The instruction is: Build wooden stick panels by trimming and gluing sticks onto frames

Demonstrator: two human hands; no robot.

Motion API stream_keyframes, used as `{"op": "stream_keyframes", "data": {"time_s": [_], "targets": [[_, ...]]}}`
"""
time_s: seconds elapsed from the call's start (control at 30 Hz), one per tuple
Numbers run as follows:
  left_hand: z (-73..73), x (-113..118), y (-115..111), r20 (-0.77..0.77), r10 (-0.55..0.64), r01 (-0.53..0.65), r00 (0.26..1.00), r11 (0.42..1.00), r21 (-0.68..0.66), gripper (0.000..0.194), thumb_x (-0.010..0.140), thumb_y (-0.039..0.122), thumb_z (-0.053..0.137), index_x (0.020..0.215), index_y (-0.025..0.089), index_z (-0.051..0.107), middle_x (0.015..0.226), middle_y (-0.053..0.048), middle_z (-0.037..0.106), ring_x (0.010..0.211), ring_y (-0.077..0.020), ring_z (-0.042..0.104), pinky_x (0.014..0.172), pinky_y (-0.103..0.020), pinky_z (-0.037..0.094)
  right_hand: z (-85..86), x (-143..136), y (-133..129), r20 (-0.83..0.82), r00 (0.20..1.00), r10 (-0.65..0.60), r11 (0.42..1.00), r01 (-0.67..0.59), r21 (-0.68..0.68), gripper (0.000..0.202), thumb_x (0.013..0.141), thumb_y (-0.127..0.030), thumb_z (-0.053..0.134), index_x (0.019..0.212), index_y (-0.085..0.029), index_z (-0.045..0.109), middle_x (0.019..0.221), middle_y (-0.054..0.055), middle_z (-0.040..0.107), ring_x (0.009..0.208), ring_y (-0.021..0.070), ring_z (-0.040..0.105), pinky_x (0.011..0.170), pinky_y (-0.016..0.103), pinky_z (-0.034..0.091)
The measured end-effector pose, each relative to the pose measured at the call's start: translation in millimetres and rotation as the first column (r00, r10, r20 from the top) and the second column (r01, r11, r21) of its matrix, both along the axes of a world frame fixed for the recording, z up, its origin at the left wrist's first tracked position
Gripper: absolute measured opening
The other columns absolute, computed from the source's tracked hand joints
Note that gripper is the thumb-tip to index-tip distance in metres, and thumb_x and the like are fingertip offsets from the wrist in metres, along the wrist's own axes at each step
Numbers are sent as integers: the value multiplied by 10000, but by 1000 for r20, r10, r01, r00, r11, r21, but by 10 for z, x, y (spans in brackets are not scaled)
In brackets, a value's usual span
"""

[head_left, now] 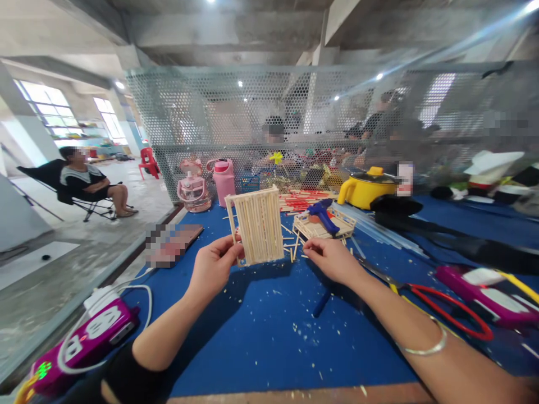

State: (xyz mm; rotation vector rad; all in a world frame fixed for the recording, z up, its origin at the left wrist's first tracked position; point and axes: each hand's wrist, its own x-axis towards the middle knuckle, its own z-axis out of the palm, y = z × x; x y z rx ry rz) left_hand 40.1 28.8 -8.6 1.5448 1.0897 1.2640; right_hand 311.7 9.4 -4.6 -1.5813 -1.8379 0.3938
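Note:
My left hand (216, 266) grips the lower left edge of an upright panel of pale wooden sticks (259, 227), lifted above the blue table. The sticks stand side by side, with a narrow frame along the left edge. My right hand (332, 258) is to the right of the panel and apart from it, thumb and fingers pinched together; whatever they hold, if anything, is hidden. Just beyond it, a blue glue gun (323, 216) rests on a low stick-built tray (347, 224). Short loose sticks (295, 247) lie between the panel and my right hand.
Red-tipped sticks (298, 200), pink bottles (224, 182) and a yellow pot (366, 191) stand along the mesh screen (219, 106). Scissors with red handles (452, 308) lie by my right forearm. Purple power strips (92, 342) flank the table. A person (90, 177) sits at left.

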Motion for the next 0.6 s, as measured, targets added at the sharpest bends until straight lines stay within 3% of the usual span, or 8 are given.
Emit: {"op": "stream_keyframes", "data": {"time_s": [0.1, 0.23, 0.33, 0.47, 0.6], "targets": [[8, 20, -20, 39, -25, 27, 999, 998, -61, 329, 756, 366, 634, 1011, 165, 682, 723, -16, 670, 638, -124, 574, 595, -232, 466, 46, 26, -13, 89, 995, -45, 999, 43, 19, 175, 766, -220, 518, 844, -204, 674, 710, 35, 678, 639, 185, 587, 626, 295, 400], [34, 51, -48, 85, -39, 52, 996, 985, -164, 345, 734, 378, 654, 992, 150, 678, 709, -15, 661, 630, -124, 574, 614, -250, 485, 78, 42, -23, 228, 971, -66, 998, 62, 27, 367, 756, -98, 455, 1050, -212, 642, 913, 61, 726, 799, 214, 659, 702, 300, 443], [27, 66, -54, 124, -43, 71, 991, 970, -231, 370, 707, 394, 678, 989, 155, 675, 713, -18, 670, 630, -133, 589, 627, -273, 499, 70, 47, -29, 365, 929, -60, 998, 51, 34, 420, 787, -81, 420, 1127, -221, 623, 998, 71, 727, 897, 246, 673, 739, 323, 470], [36, 89, -79, 189, -46, 108, 981, 937, -332, 370, 683, 401, 705, 978, 180, 670, 748, -9, 682, 650, -130, 608, 646, -281, 511, 58, 3, -65, 344, 939, -20, 1000, 14, 19, 375, 853, -174, 416, 1171, -220, 611, 1018, 86, 724, 916, 272, 678, 763, 368, 503], [62, 117, -93, 213, -30, 123, 977, 890, -439, 363, 661, 377, 731, 947, 161, 674, 736, -14, 686, 603, -108, 598, 577, -231, 480, 58, -121, -162, 233, 967, 107, 994, -111, 4, 431, 814, -103, 384, 1175, -197, 599, 1055, 83, 710, 938, 240, 673, 820, 373, 520]]}}
